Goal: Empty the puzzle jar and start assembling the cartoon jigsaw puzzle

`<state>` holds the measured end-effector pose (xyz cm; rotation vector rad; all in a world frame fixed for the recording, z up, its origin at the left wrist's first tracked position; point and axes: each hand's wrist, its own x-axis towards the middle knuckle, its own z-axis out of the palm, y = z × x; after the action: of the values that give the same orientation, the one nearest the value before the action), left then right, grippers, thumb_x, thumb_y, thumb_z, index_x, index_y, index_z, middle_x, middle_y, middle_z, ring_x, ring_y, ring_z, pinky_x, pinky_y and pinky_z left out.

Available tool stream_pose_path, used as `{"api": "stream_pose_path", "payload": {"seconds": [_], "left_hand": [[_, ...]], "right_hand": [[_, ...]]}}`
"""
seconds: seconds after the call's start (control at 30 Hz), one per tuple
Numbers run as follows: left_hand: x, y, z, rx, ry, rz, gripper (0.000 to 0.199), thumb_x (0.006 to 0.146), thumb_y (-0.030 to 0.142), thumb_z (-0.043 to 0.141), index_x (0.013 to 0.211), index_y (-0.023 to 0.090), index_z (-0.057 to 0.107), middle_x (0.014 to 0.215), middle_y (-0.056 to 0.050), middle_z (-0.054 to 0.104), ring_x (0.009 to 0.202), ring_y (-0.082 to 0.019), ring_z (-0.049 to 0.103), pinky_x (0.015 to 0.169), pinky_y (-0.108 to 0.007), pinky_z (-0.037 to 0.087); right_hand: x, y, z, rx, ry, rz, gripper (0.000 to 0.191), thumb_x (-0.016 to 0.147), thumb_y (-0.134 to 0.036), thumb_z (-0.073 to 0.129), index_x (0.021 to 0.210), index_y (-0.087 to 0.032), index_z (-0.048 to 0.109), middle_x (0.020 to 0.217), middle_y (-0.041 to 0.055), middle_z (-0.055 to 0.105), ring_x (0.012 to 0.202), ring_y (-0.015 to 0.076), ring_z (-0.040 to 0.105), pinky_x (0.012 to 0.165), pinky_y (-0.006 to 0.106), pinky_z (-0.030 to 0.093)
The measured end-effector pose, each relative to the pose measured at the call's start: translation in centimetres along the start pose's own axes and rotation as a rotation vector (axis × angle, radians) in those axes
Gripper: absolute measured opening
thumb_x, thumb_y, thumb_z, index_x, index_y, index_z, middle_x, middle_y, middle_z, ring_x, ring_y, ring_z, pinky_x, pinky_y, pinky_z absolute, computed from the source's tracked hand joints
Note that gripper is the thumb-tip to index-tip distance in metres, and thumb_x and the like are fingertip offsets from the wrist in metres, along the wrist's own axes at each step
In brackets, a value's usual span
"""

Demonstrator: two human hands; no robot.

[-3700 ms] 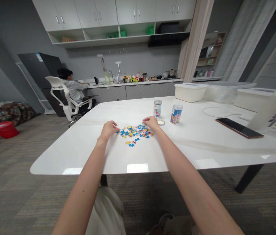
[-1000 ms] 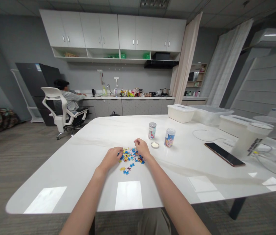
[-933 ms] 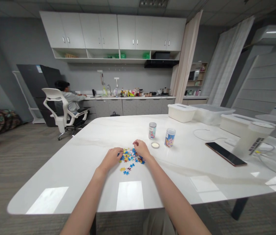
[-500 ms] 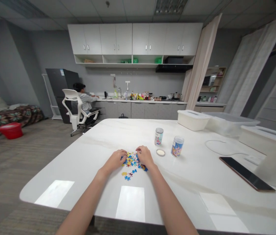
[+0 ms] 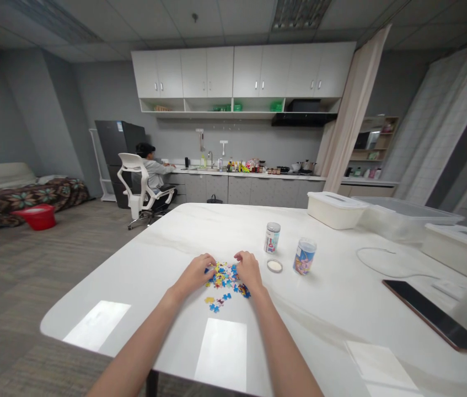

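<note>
A loose pile of small blue, yellow and pink puzzle pieces [image 5: 224, 277] lies on the white table. My left hand [image 5: 198, 271] rests at the pile's left edge, its fingers curved and apart against the pieces. On the right side, my right hand [image 5: 250, 270] touches the pile with bent, parted fingers. Several separate pieces [image 5: 215, 305] lie nearer to me. Right of the hands is a round lid [image 5: 274, 266]. Behind it stands a can with a silver top [image 5: 272, 238], and farther right a blue printed can [image 5: 304, 257].
The white table [image 5: 167, 237] also bears a lidded white box [image 5: 334, 210], a clear bin [image 5: 407, 218], a cable [image 5: 376, 271] and a black tablet [image 5: 435, 314] on the right. Beyond, a person [image 5: 154, 171] sits in a white chair near the counter. A red tub [image 5: 39, 218] is on the floor.
The camera view has shifted, so the scene sits slightly lower and the background farther right. Both hands remain at the pile, with the right hand's fingers a little farther from the left's.
</note>
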<state>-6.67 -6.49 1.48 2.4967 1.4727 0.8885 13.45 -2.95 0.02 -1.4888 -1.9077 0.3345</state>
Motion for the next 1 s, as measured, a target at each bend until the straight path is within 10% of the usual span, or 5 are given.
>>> {"api": "stream_pose_path", "payload": {"seconds": [0.37,1.0], "left_hand": [[0.2,0.1,-0.7,0.202,0.078,-0.22,0.013,0.085,0.013,0.046,0.085,0.02,0.056,0.091,-0.005,0.066,0.09,-0.021,0.061,0.085,-0.037,0.04],[0.6,0.2,1.1,0.069,0.02,-0.15,0.012,0.088,0.017,0.047,0.089,0.021,0.059,0.089,-0.003,0.068,0.088,-0.019,0.063,0.086,-0.036,0.04]], "right_hand": [[-0.1,0.5,0.5,0.032,-0.014,-0.009,0.039,0.073,0.002,0.041,0.093,-0.02,0.066,0.094,0.0054,0.067,0.097,0.0209,0.057,0.085,0.03,0.039],[-0.5,0.9,-1.3,0.086,0.178,0.195,0.034,0.081,-0.007,0.034,0.079,-0.021,0.064,0.094,0.0111,0.066,0.097,0.0255,0.056,0.085,0.036,0.039]]}}
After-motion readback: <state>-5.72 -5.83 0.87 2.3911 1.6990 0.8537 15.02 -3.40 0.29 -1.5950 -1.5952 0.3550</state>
